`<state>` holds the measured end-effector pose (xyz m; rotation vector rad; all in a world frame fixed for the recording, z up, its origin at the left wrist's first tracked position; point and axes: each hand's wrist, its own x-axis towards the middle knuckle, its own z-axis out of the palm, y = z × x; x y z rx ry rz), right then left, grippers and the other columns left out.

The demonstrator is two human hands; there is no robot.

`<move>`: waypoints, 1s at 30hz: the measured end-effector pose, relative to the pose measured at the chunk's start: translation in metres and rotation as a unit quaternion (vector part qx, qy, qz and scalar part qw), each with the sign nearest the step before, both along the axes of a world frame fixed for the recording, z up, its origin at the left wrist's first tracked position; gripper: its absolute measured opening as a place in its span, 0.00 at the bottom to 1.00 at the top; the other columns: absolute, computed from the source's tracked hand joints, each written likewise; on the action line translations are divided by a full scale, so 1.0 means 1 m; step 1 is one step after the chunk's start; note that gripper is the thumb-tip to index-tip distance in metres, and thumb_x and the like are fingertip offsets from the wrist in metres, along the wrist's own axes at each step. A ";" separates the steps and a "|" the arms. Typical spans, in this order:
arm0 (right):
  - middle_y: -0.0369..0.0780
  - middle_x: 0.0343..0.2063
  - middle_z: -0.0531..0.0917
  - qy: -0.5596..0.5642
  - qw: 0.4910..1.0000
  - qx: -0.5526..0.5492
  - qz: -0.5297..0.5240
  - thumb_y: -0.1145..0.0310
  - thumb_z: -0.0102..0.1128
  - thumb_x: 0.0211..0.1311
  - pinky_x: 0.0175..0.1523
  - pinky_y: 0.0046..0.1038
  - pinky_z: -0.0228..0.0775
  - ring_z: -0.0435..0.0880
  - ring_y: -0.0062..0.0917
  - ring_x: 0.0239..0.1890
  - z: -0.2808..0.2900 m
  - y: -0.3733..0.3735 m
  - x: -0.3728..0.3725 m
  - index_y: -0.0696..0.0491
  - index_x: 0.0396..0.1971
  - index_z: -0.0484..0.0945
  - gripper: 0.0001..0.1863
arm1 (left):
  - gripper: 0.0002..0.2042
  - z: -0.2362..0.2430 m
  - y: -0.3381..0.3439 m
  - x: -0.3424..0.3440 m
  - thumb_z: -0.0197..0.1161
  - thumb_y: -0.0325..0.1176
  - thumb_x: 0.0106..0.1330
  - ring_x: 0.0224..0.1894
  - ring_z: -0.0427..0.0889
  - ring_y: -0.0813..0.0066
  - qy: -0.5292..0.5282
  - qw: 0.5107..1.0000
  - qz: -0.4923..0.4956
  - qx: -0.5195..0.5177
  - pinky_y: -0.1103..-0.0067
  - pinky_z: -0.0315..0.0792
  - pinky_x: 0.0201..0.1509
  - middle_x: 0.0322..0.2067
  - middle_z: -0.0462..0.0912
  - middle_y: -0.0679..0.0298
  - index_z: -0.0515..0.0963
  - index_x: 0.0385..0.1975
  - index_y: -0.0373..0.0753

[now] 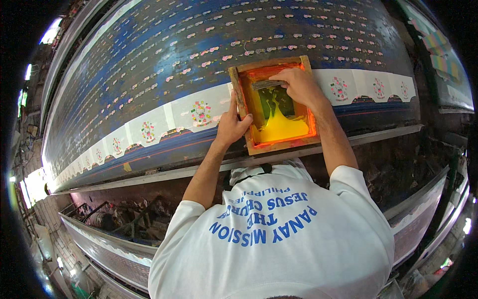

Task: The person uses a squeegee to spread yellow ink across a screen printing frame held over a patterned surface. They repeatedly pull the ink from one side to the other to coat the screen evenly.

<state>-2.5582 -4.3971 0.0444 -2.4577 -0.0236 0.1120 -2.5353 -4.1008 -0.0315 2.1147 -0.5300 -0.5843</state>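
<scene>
A wooden screen-printing frame (275, 147) lies on the long dark table, over a strip of white printed pieces. Bright yellow ink (284, 128) is pooled in its near part, with a thin streak running up toward the far side. Orange stains line its inner walls. At the far end of the mesh, my right hand (298, 85) is closed on a flat squeegee (268, 84), whose lower edge rests by the ink streak. My left hand (232, 123) grips the frame's left side, index finger along the wood and thumb over its edge; the other fingers are partly hidden.
White pieces with colourful cartoon prints (201, 113) run along the table's near side, on both sides of the frame. Rows of small printed marks cover the dark tabletop (199, 40). A metal rail (174, 175) edges the table, and another table (109, 236) stands behind me.
</scene>
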 end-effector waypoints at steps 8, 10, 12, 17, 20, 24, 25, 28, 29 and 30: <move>0.47 0.56 0.91 0.027 0.998 -0.049 0.012 0.90 0.54 0.63 0.70 0.39 0.80 0.89 0.44 0.61 0.000 0.024 -0.090 0.51 0.59 0.91 0.30 | 0.56 -0.004 -0.001 0.005 0.69 0.44 0.68 0.30 0.92 0.39 -0.008 1.000 0.005 0.027 0.56 0.86 0.38 0.28 0.90 0.41 0.39 0.89 0.37; 0.47 0.55 0.91 0.023 0.998 -0.064 0.011 0.89 0.56 0.62 0.69 0.41 0.80 0.89 0.45 0.60 0.007 0.032 -0.111 0.51 0.59 0.91 0.29 | 0.56 -0.008 -0.002 0.006 0.70 0.44 0.67 0.29 0.91 0.38 -0.015 1.000 0.004 0.023 0.55 0.85 0.38 0.27 0.89 0.41 0.39 0.89 0.37; 0.48 0.54 0.91 0.015 0.998 -0.055 0.017 0.85 0.59 0.60 0.68 0.44 0.80 0.90 0.47 0.56 0.012 0.035 -0.121 0.51 0.58 0.92 0.28 | 0.56 -0.009 -0.001 0.006 0.70 0.44 0.67 0.29 0.90 0.38 -0.025 0.999 0.002 0.023 0.53 0.85 0.37 0.26 0.89 0.40 0.38 0.89 0.37; 0.49 0.53 0.92 0.102 0.994 0.009 0.025 0.84 0.62 0.65 0.66 0.43 0.81 0.90 0.46 0.57 0.020 0.012 -0.071 0.50 0.59 0.91 0.26 | 0.57 -0.010 0.001 0.007 0.70 0.44 0.67 0.28 0.90 0.38 -0.035 0.999 -0.003 0.010 0.54 0.85 0.36 0.25 0.88 0.41 0.38 0.89 0.37; 0.49 0.52 0.92 0.062 0.998 0.029 -0.007 0.84 0.63 0.67 0.65 0.41 0.82 0.90 0.45 0.57 0.005 -0.004 -0.021 0.49 0.60 0.91 0.25 | 0.57 -0.014 0.000 0.008 0.71 0.44 0.67 0.28 0.90 0.39 -0.032 0.999 -0.009 -0.003 0.55 0.85 0.36 0.25 0.88 0.41 0.38 0.89 0.37; 0.48 0.59 0.90 0.104 0.994 -0.009 -0.042 0.91 0.59 0.66 0.71 0.37 0.78 0.87 0.42 0.64 0.007 0.002 0.010 0.51 0.63 0.89 0.29 | 0.57 -0.008 0.002 0.007 0.71 0.44 0.67 0.28 0.90 0.38 -0.026 1.000 -0.011 0.008 0.55 0.85 0.36 0.24 0.88 0.41 0.38 0.88 0.35; 0.48 0.60 0.90 0.111 0.993 -0.005 -0.047 0.90 0.59 0.66 0.72 0.37 0.78 0.87 0.42 0.65 0.008 0.005 0.008 0.51 0.63 0.89 0.29 | 0.57 -0.007 0.002 0.007 0.71 0.44 0.67 0.28 0.90 0.38 -0.019 1.000 -0.012 0.009 0.55 0.85 0.35 0.24 0.88 0.41 0.37 0.88 0.35; 0.47 0.61 0.89 0.133 0.989 0.006 -0.057 0.91 0.58 0.66 0.74 0.37 0.77 0.86 0.43 0.66 0.014 0.015 -0.021 0.50 0.63 0.89 0.30 | 0.57 -0.005 0.001 0.008 0.71 0.44 0.68 0.27 0.90 0.37 -0.005 1.000 -0.014 0.011 0.55 0.84 0.35 0.24 0.87 0.40 0.37 0.88 0.34; 0.47 0.62 0.89 0.139 0.988 0.012 -0.060 0.91 0.58 0.65 0.74 0.37 0.76 0.86 0.43 0.66 0.014 0.020 -0.037 0.50 0.63 0.89 0.31 | 0.57 -0.004 0.000 0.008 0.71 0.44 0.68 0.27 0.90 0.37 -0.004 1.000 -0.015 0.011 0.55 0.84 0.35 0.24 0.87 0.40 0.37 0.88 0.34; 0.47 0.62 0.89 0.145 0.987 0.019 -0.063 0.91 0.58 0.64 0.75 0.37 0.76 0.85 0.44 0.67 0.016 0.026 -0.053 0.50 0.63 0.89 0.31 | 0.57 -0.004 0.000 0.008 0.71 0.44 0.68 0.27 0.90 0.37 -0.003 1.000 -0.016 0.013 0.55 0.84 0.35 0.23 0.87 0.40 0.37 0.88 0.34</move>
